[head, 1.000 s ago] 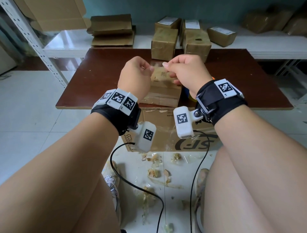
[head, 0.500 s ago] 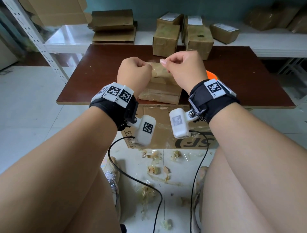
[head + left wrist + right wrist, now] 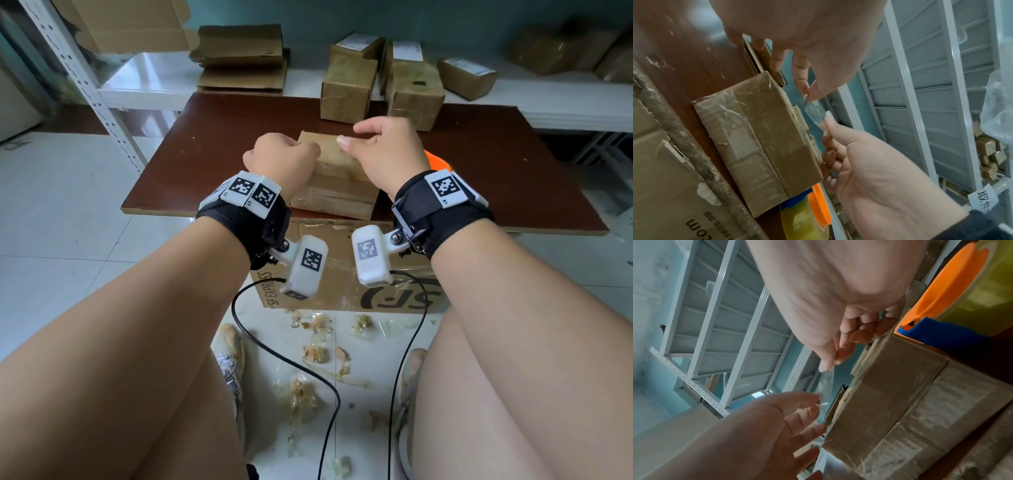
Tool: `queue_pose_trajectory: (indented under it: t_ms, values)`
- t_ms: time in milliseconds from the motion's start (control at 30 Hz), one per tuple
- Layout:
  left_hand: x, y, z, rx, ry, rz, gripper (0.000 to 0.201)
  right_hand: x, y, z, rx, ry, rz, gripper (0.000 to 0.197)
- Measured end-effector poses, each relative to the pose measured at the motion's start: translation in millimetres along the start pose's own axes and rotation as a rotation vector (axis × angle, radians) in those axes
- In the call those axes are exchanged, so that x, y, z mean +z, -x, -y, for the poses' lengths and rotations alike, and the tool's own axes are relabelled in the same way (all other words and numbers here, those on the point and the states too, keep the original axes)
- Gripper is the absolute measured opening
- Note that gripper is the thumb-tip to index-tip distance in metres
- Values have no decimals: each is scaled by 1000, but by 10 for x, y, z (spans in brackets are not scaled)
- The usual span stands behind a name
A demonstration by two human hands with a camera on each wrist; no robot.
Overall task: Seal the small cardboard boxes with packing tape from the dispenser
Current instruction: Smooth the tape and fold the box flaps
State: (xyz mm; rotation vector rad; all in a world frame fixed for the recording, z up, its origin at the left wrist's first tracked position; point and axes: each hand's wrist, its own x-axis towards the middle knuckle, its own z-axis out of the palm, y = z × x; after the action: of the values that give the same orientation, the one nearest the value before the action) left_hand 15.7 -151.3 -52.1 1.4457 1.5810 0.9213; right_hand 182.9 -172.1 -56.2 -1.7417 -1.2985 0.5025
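A small cardboard box lies on the brown table, its faces streaked with old clear tape; it also shows in both wrist views. Just above its top, my left hand and right hand are close together. Between them is a short strip of clear tape. My left hand pinches one end with thumb and forefinger, and my right hand pinches the other. The orange and blue tape dispenser lies to the right of the box, partly hidden by my right wrist.
Several taped boxes stand at the table's far edge. Flattened cartons lie on the white shelf behind. A large printed carton sits under the table. Tape scraps and two cables litter the floor. A white rack post rises at left.
Both hands have kept the tape strip pinched and have sunk slightly toward the top of the box. The box and the dispenser have stayed put.
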Motion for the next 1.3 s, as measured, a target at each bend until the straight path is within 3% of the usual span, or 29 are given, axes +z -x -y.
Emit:
queue_pose_trajectory:
  t_ms: [67, 300, 533, 767, 867, 967, 1067, 1133, 1233, 1300]
  values:
    - [19, -22, 37, -26, -9, 3, 30, 15, -16, -18, 30, 19, -4, 42]
    - [106, -97, 72, -29, -27, 0, 31, 62, -46, -45, 3, 93, -35, 31]
    - [180, -190, 146, 56, -13, -3, 25, 139, -73, -112, -31, 120, -84, 25]
    - [254, -235, 156, 26, -47, -39, 24, 181, -69, -106, -64, 235, -99, 22]
    - [251, -253, 157, 21, -43, -65, 15, 183, -46, -86, -70, 284, -94, 20]
    - [228, -257, 189, -10, 20, -120, 37, 195, -34, -86, -61, 309, -115, 23]
    - [217, -245, 190, -146, 114, -77, 54, 187, -45, -112, 20, 284, -191, 51]
    - [207, -204, 166, -184, 176, -25, 45, 151, -45, -114, 120, 208, -133, 62]
    - [183, -115, 137, -155, 249, -2, 25, 52, -22, -76, 120, 54, -128, 34]
    - [152, -36, 86, -94, 325, -35, 23, -26, 18, -10, 78, -38, -201, 33]
